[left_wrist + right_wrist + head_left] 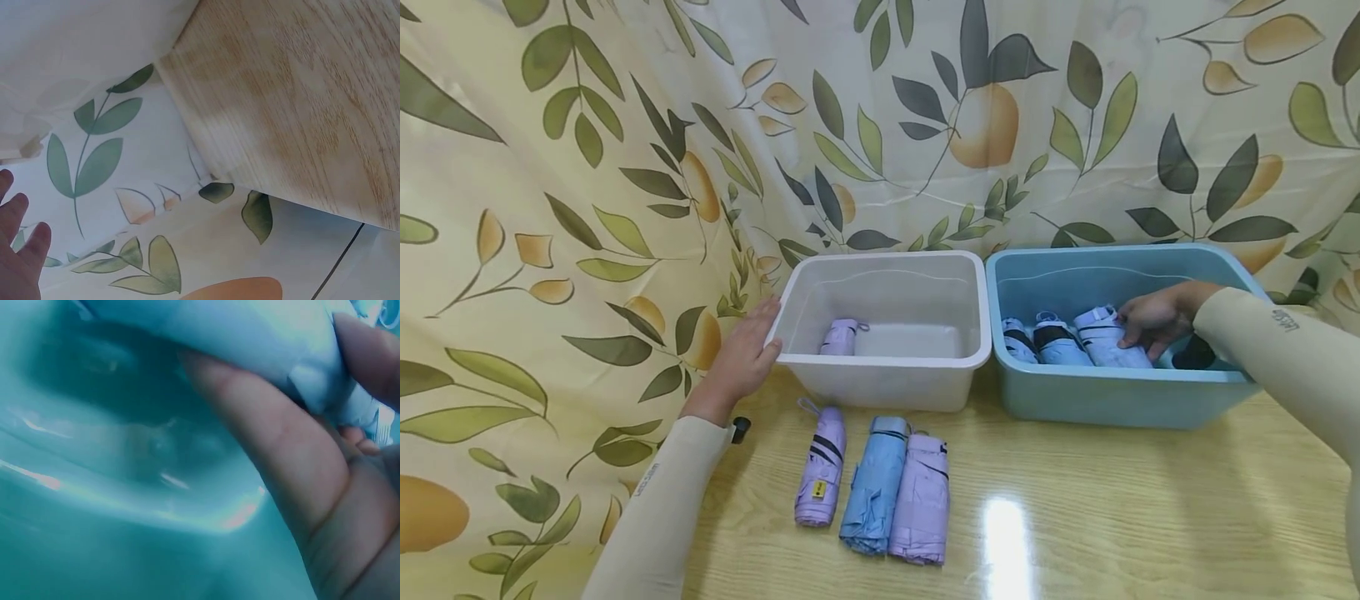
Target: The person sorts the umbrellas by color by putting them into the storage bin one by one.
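My right hand (1153, 321) reaches into the blue bin (1112, 400) and grips a folded light-blue umbrella (1108, 340); in the right wrist view its fingers (275, 431) curl round the umbrella's fabric (250, 331). Two more folded umbrellas (1047, 340) lie beside it, and a dark one (1193, 354) sits under my wrist. My left hand (747, 354) rests flat, fingers straight, against the left wall of the white bin (887, 379), which holds one small lilac umbrella (840, 337). The left wrist view shows only fingertips (19, 250) over leaf-print cloth.
Three folded umbrellas lie on the wooden table (1112, 508) in front of the white bin: lilac (822, 467), blue (874, 485), lilac (921, 498). A leaf-print curtain (625, 167) hangs behind and drapes down the left side.
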The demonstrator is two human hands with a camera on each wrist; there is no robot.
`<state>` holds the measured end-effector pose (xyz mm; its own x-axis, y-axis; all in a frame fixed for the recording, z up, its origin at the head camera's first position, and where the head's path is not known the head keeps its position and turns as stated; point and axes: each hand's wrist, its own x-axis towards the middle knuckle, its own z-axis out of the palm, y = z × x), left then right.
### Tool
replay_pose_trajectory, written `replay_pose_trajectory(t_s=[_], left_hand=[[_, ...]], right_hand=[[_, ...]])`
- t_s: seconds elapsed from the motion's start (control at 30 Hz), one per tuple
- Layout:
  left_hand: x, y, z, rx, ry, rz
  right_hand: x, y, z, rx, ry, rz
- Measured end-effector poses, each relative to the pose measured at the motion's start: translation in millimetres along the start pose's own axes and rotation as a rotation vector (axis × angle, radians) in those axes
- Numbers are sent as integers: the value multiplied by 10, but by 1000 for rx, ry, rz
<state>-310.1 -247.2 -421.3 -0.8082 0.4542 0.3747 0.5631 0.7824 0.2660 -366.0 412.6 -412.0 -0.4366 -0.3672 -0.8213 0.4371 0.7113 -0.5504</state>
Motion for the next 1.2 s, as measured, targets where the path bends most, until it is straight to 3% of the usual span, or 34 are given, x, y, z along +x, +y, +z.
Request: replay_pose_trajectory(t_s=[0.3,0.47,0.57,0.9,1.2], left_hand=[[5,-13,1,-6,5,15],[-15,-13,-3,-5,5,13],[-17,-11,-8,-11,5,13],[21,-24,-9,-5,-9,6],[10,-23,4,-12,-3,5]], right_hand=[[154,51,53,-33,-2,21],[298,160,-94,-91,-29,93],[370,211,-178,-61,3,141],[189,34,138,-28,-5,49],[201,26,98,-115,22,19]])
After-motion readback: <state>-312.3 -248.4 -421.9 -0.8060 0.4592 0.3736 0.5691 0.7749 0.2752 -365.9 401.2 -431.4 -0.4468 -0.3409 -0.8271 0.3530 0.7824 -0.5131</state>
